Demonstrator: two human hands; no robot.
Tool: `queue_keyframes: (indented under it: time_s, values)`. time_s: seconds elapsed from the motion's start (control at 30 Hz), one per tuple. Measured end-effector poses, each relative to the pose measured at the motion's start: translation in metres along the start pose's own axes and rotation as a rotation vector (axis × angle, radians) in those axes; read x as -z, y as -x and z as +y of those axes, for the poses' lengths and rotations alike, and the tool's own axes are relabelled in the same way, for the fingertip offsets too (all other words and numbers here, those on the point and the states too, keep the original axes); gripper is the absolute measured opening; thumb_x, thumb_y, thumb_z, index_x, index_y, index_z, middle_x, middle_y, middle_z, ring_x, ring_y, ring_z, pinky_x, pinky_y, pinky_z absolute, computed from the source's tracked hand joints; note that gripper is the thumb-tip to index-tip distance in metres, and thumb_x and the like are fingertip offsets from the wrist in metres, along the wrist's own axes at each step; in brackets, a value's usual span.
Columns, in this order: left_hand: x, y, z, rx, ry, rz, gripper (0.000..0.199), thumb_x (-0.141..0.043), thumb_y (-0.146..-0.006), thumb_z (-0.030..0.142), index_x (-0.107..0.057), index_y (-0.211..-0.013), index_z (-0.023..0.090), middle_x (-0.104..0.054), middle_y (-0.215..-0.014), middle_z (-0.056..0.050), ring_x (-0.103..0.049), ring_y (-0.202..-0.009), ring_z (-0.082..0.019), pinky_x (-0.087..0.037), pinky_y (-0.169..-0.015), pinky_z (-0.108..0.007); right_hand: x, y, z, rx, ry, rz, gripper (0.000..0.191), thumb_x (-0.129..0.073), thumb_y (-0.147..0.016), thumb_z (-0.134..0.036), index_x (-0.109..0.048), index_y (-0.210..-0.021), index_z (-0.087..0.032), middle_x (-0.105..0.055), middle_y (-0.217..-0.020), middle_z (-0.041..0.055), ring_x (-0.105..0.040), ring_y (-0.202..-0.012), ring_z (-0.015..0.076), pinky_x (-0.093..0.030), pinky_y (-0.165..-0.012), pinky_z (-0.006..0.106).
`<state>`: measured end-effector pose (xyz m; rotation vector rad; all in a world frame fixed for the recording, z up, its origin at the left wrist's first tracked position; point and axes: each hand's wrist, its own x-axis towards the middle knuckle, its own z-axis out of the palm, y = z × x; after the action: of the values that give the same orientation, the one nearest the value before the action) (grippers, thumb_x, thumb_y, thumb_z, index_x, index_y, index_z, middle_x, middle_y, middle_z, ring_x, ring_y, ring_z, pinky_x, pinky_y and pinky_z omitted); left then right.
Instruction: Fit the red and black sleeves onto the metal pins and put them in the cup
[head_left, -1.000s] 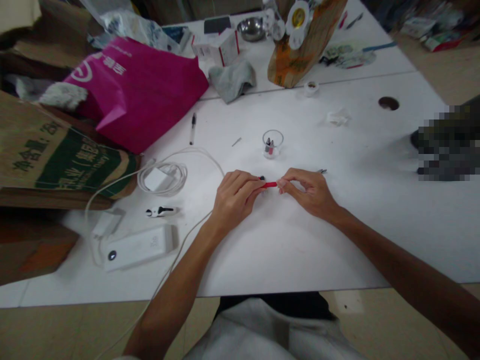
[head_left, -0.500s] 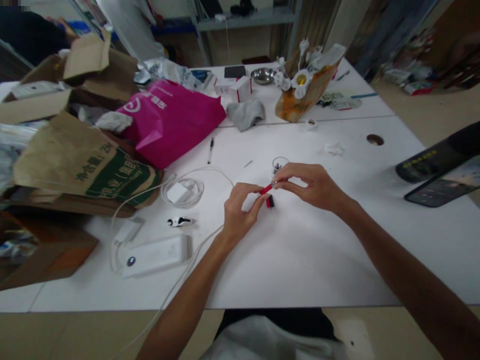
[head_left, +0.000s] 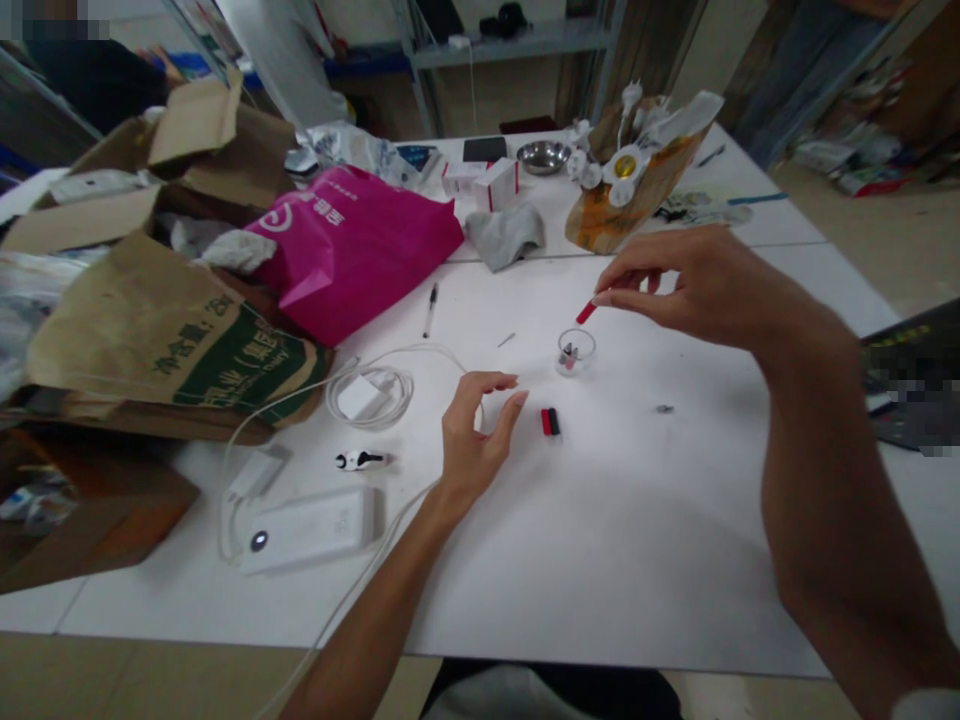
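Note:
Pinched between the thumb and fingers of my right hand (head_left: 675, 280) is a small red stick-like piece (head_left: 586, 311), its lower end just above a clear round cup (head_left: 577, 352). Some small dark and reddish parts lie inside that cup. My left hand (head_left: 480, 425) hovers over the table with thumb and fingers apart and nothing between them. To its right, a red piece (head_left: 546, 422) and a black piece (head_left: 554, 421) lie side by side. A tiny metallic bit (head_left: 664, 408) rests below my right hand.
At left are a power bank (head_left: 311, 530), a coiled white cable (head_left: 367, 400), small cutters (head_left: 361, 460) and cardboard boxes (head_left: 97, 500). A pink bag (head_left: 356, 250), a pen (head_left: 430, 310) and a grey cloth (head_left: 506, 235) lie farther back. A black bottle (head_left: 915, 350) is at right.
My left hand has let go of the red piece. My right hand has carried it away to the upper right, over the cup. A tiny metallic bit now shows on the table.

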<state>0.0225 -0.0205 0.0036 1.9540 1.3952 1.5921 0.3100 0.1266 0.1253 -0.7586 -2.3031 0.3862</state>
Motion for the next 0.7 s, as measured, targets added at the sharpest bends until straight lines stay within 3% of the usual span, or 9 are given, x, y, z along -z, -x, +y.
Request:
queue_keyframes:
  time_s: [0.13, 0.3, 0.7]
  values:
    - [0.000, 0.000, -0.001, -0.008, 0.007, -0.019, 0.011, -0.081, -0.111, 0.027, -0.076, -0.119, 0.022, -0.083, -0.108, -0.006, -0.078, -0.103, -0.022, -0.064, -0.095, -0.038, -0.008, 0.003, 0.011, -0.092, 0.112, -0.130, 0.011, -0.090, -0.101, -0.041, -0.088, -0.099, -0.031, -0.086, -0.096, 0.0034, -0.075, -0.085, 0.0272, -0.052, -0.079, 0.043]
    - [-0.001, 0.002, 0.000, 0.016, 0.006, -0.063, 0.008, -0.080, -0.111, 0.023, -0.076, -0.117, 0.022, -0.083, -0.111, -0.006, -0.078, -0.105, -0.021, -0.063, -0.098, -0.038, -0.006, -0.004, -0.006, -0.238, 0.270, -0.383, 0.021, -0.068, -0.109, -0.032, -0.087, -0.114, -0.025, -0.088, -0.113, 0.0075, -0.079, -0.102, 0.0306, -0.052, -0.091, 0.043]
    - [-0.003, 0.002, 0.004, -0.041, 0.021, -0.096, 0.011, -0.082, -0.109, 0.018, -0.076, -0.117, 0.022, -0.084, -0.112, -0.006, -0.080, -0.106, -0.021, -0.064, -0.098, -0.038, -0.030, -0.006, 0.001, -0.239, 0.263, -0.466, 0.024, -0.068, -0.106, -0.030, -0.090, -0.113, -0.023, -0.089, -0.115, 0.0092, -0.077, -0.102, 0.0291, -0.053, -0.094, 0.041]
